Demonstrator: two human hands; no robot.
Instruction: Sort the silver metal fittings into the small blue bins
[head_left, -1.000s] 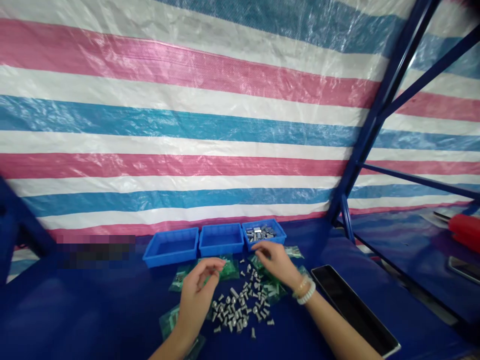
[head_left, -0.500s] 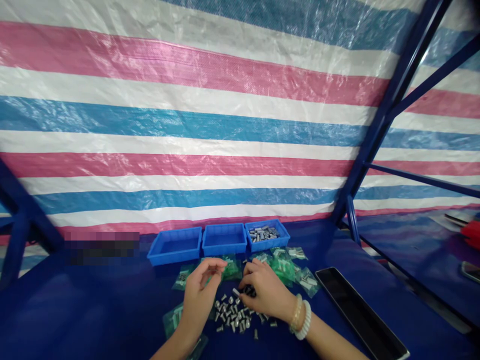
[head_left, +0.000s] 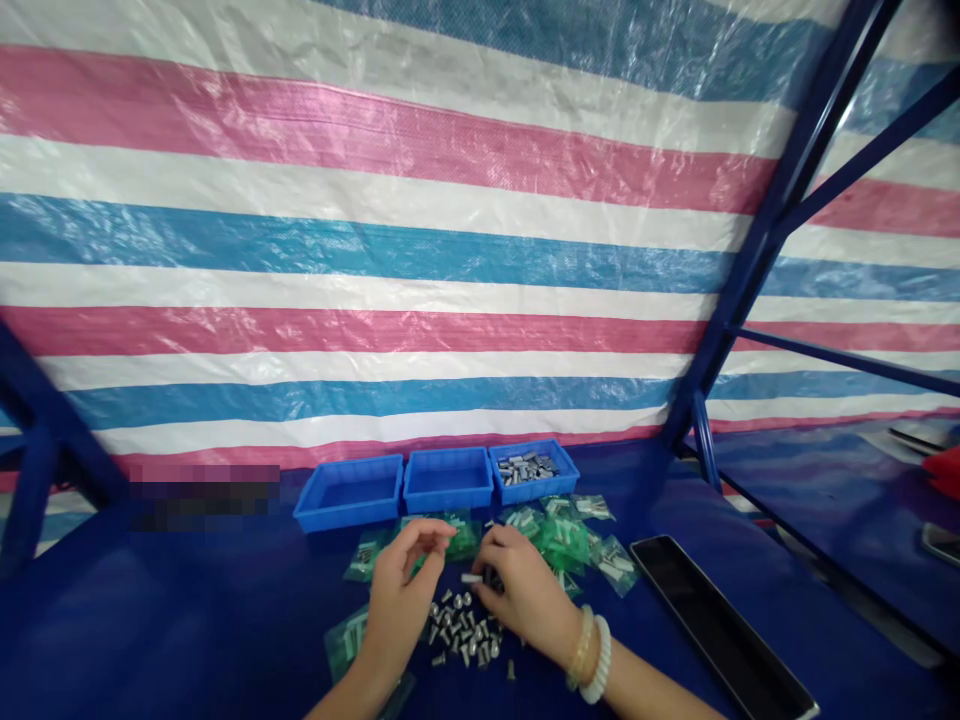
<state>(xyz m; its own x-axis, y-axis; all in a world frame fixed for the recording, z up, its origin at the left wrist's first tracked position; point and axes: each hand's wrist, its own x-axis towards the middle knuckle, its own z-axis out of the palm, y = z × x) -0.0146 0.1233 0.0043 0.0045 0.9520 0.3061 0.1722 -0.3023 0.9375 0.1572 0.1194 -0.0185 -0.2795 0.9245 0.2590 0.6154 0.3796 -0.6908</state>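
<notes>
My left hand (head_left: 401,590) is curled, thumb and fingertips brought close together; what they hold, if anything, cannot be made out. My right hand (head_left: 525,592) is closed with its fingertips at a small silver metal cylinder (head_left: 471,578), which sticks out to the left. Dark pieces under its fingers are partly hidden. Between and below both hands lies a loose pile of metal screws (head_left: 465,630). Small green-tinted plastic bags (head_left: 566,540) with metal pieces inside lie behind the right hand. Another bag (head_left: 346,638) is beside the left forearm.
Along the back stand a left blue tray (head_left: 300,515), a middle blue tray (head_left: 450,496) and a right blue tray (head_left: 534,489) holding silver cylinders. A dark flat device (head_left: 720,620) lies at right. Blue frame posts (head_left: 750,270) and a striped sheet (head_left: 375,330) bound the table.
My right hand has shifted slightly left, and the silver cylinder at its fingertips now lies more level. My left hand has hardly moved.
</notes>
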